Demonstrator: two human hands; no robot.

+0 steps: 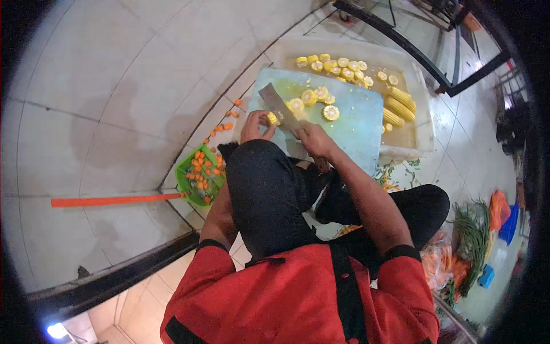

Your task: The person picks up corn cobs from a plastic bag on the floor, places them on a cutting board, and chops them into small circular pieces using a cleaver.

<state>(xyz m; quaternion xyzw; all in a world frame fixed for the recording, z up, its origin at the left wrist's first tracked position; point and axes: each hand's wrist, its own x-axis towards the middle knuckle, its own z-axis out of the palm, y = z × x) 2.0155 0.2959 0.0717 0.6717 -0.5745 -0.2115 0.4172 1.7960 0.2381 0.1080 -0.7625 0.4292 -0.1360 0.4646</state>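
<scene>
My right hand (315, 138) grips a wide-bladed knife (278, 105), its dark blade slanting over the left part of a pale blue cutting board (359, 124). Left of the blade, my left hand (255, 126) pinches a small piece of corn cob (273, 118) between thumb and fingers at the board's left edge. Several cut corn rounds (331, 112) lie on the board right of the blade, with loose kernels scattered around. The board rests across a translucent plastic tub (423, 129), which holds more corn rounds (343, 69) and a few whole peeled cobs (399, 107).
A green dustpan (182, 176) with an orange handle (116, 200) holds carrot pieces (200, 170); others trail along the tiled floor. At right lie long green beans (472, 228), a plastic bag (436, 262) and a blue container (510, 225). A black metal frame (399, 41) stands beyond the tub.
</scene>
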